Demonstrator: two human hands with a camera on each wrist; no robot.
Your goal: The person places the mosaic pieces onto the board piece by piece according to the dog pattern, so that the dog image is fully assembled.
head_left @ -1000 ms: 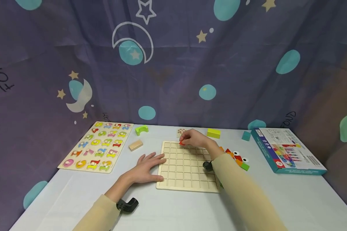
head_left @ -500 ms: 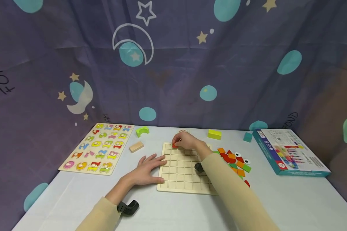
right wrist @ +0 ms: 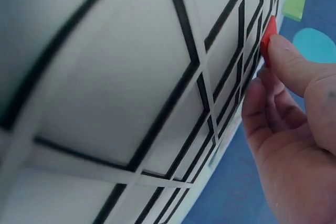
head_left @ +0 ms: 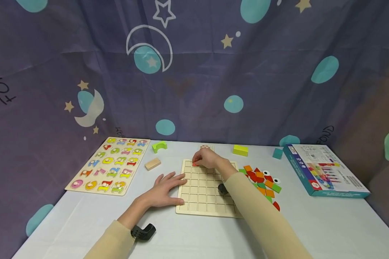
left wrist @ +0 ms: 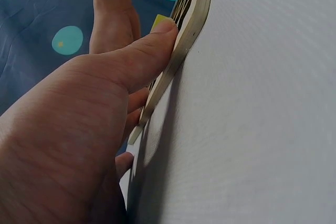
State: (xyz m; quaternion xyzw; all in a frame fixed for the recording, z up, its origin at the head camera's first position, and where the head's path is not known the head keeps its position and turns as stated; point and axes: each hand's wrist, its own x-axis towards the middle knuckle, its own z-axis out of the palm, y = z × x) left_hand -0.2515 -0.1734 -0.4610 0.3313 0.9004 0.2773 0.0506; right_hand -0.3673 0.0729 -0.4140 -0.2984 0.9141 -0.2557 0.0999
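Observation:
A pale wooden grid board [head_left: 202, 196] lies flat on the table in front of me. Over its far edge, left of the middle, my right hand [head_left: 209, 158] pinches a small red piece [right wrist: 269, 38] between thumb and fingers, at the squares of the far row. In the right wrist view the red piece stands tilted against the grid. My left hand [head_left: 163, 190] is spread at the board's left side, thumb and fingertips resting on its edge. The left wrist view shows the left thumb [left wrist: 149, 45] on top of the rim.
Red, orange and green pieces [head_left: 267, 183] lie loose right of the board. Behind it are a patterned card [head_left: 207, 146], a yellow block [head_left: 240, 150] and a teal block [head_left: 277, 153]. A number puzzle [head_left: 108, 165], green arch [head_left: 159, 146] and wooden block [head_left: 152, 164] lie left; a box [head_left: 325, 171] right.
My right hand has shifted left along the board's far edge with the red piece, then lowered slightly there. The left hand stays on the board's edge.

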